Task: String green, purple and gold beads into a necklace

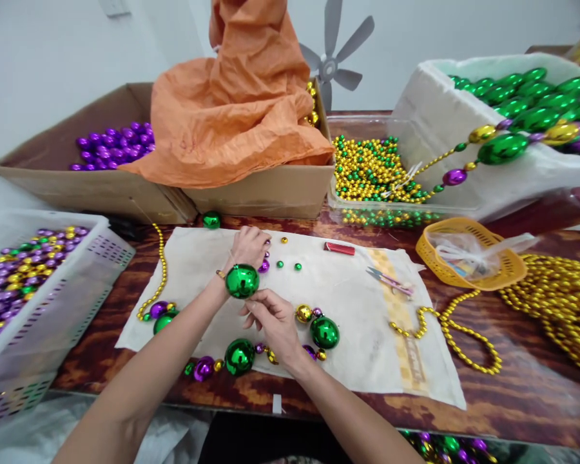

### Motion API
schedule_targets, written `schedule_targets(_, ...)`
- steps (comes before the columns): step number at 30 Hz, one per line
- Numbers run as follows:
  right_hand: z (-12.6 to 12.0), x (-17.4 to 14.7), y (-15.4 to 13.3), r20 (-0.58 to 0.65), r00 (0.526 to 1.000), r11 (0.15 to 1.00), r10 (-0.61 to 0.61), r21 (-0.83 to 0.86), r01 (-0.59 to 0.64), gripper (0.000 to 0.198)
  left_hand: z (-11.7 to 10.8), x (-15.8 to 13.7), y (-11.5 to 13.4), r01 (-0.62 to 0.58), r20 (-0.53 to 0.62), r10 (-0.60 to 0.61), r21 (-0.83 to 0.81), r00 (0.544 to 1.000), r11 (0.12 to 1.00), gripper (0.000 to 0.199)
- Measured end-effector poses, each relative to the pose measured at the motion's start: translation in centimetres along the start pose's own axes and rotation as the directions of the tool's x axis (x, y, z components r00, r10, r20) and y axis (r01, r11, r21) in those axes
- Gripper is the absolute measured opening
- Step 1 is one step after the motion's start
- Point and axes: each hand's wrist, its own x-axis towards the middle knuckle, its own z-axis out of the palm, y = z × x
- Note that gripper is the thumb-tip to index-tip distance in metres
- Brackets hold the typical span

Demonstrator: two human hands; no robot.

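My left hand point(249, 248) reaches over the white cloth point(357, 309), fingers curled around small beads near a purple bead point(264, 265). A big green ball point(242, 281) hangs at my left wrist, apparently on a thread. My right hand point(273, 322) pinches something thin just below that ball; the thread itself is too fine to see. Around my right hand lies a part-strung strand with a green ball point(325, 332), a gold bead point(303, 314), another green ball point(240, 356) and a purple bead point(203, 368). Loose small green beads point(289, 265) lie farther back.
A cardboard box point(125, 187) with purple beads and orange paper point(241, 109) stands behind. A white basket point(43, 309) of mixed beads is at left. A tub of gold and green beads point(372, 171), a white box of green ornaments point(522, 109), a yellow basket point(468, 261), gold strands point(560, 303), scissors point(389, 279) and a red lighter point(339, 248) sit at right.
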Motion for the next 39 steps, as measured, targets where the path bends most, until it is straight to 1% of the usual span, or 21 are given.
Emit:
schedule_targets(1,-0.1,0.1,0.0,-0.001,1.0,1.0,0.0,-0.005,0.0,0.016,-1.1,-0.2,-0.1,0.066,-0.063,-0.076,-0.155,0.995,0.986,0.007)
schedule_targets(2,-0.1,0.1,-0.1,0.0,1.0,1.0,-0.001,-0.01,0.001,0.016,-2.4,-0.5,-0.1,0.127,-0.099,-0.169,-0.334,0.981,0.934,0.003)
schedule_targets(3,-0.2,0.2,-0.1,0.003,1.0,1.0,-0.003,-0.017,0.003,0.016,-3.6,-1.0,0.0,0.179,-0.098,-0.264,-0.514,0.96,0.839,0.006)
schedule_targets(4,-0.2,0.3,-0.1,0.005,1.0,1.0,-0.005,-0.026,0.005,0.016,-4.8,-1.5,0.2,0.218,-0.062,-0.346,-0.67,0.936,0.71,0.011)
schedule_targets(5,-0.3,0.4,-0.2,0.007,1.0,0.999,-0.009,-0.037,0.009,0.016,-5.9,-2.1,0.4,0.245,-0.007,-0.404,-0.784,0.915,0.57,0.015)
schedule_targets(6,-0.3,0.5,-0.2,0.01,1.0,0.999,-0.013,-0.049,0.014,0.016,-6.8,-2.7,0.7,0.26,0.049,-0.433,-0.858,0.9,0.443,0.018)
schedule_targets(7,-0.3,0.6,-0.2,0.015,1.0,0.998,-0.017,-0.061,0.017,0.017,-7.5,-3.2,0.9,0.262,0.091,-0.443,-0.902,0.892,0.342,0.019)
schedule_targets(8,-0.4,0.7,-0.3,0.02,1.0,0.997,-0.019,-0.075,0.02,0.017,-8.1,-3.7,1.1,0.253,0.112,-0.445,-0.929,0.889,0.27,0.018)
schedule_targets(10,-0.4,0.8,-0.4,0.033,0.999,0.994,-0.015,-0.104,0.018,0.018,-8.8,-4.5,1.2,0.224,0.123,-0.446,-0.958,0.886,0.18,0.013)
schedule_targets(13,-0.3,0.7,-0.5,0.054,0.999,0.989,-0.003,-0.147,0.011,0.019,-9.3,-5.1,1.0,0.214,0.149,-0.44,-0.971,0.885,0.102,0.006)
schedule_targets(16,-0.2,0.6,-0.5,0.078,0.997,0.984,0.011,-0.18,0.003,0.018,-9.4,-5.4,0.8,0.224,0.173,-0.454,-0.973,0.874,0.06,0.007)
schedule_targets(19,-0.2,0.5,-0.5,0.086,0.996,0.981,0.018,-0.195,-0.001,0.018,-9.5,-5.5,0.9,0.224,0.177,-0.476,-0.974,0.861,0.042,0.007)
schedule_targets(25,-0.3,0.6,-0.2,0.075,0.997,0.981,0.025,-0.194,-0.01,0.018,-9.4,-5.5,1.1,0.21,0.156,-0.465,-0.976,0.871,0.065,0.007)
schedule_targets(29,-0.3,0.6,-0.2,0.064,0.997,0.981,0.032,-0.195,-0.019,0.018,-9.5,-5.5,1.3,0.212,0.139,-0.462,-0.971,0.876,0.111,0.009)
schedule_targets(32,-0.2,0.7,-0.3,0.05,0.998,0.978,0.037,-0.205,-0.026,0.019,-9.6,-5.6,1.6,0.22,0.118,-0.461,-0.96,0.879,0.173,0.017)
schedule_targets(34,0.0,1.0,-0.4,0.016,0.999,0.98,0.029,-0.195,-0.025,0.021,-9.3,-5.9,2.0,0.246,0.122,-0.462,-0.945,0.878,0.217,0.021)
schedule_targets(37,0.6,1.6,-0.4,-0.039,0.999,0.981,-0.006,-0.192,-0.002,0.036,-8.0,-6.5,2.8,0.272,0.124,-0.461,-0.924,0.878,0.27,0.02)
schedule_targets(39,1.0,1.9,-0.3,-0.036,0.999,0.974,-0.013,-0.228,0.005,0.048,-6.7,-6.8,3.4,0.246,0.092,-0.461,-0.926,0.882,0.287,0.022)
